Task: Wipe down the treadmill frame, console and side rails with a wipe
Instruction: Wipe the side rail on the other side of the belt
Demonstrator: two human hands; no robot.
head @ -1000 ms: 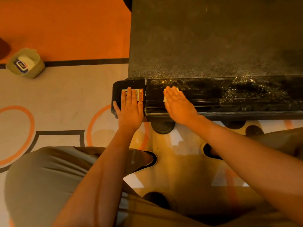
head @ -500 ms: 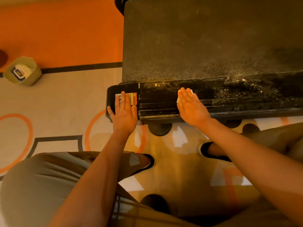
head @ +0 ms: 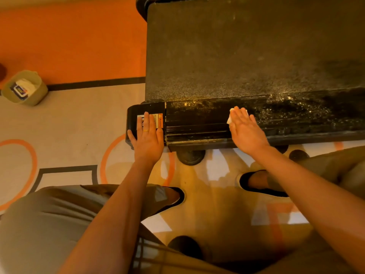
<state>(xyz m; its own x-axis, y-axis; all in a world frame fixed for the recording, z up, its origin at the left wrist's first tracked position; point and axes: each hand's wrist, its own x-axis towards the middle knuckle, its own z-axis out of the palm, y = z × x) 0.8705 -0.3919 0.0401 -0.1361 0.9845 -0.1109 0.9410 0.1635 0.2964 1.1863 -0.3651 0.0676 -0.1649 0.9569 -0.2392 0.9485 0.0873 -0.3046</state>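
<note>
Orange and cream flooring (head: pixel 69 125) spread beneath you as you crouched at the treadmill's side rail (head: pixel 197 121), its dark belt (head: pixel 246 52) beyond your fingertips. Your left hand (head: pixel 148 139) lay flat, fingers straight, on the black end cap (head: pixel 132 119), partly covering its warning label (head: pixel 159 120). Well apart to its right, your right hand (head: pixel 246 131) pressed a white wipe (head: pixel 230 119) against the rail with an open palm, the wipe showing past your fingertips and thumb side. Far to the left of your left hand, a pale green tub (head: pixel 37 95) stood on the floor, holding a packet (head: pixel 19 89).
</note>
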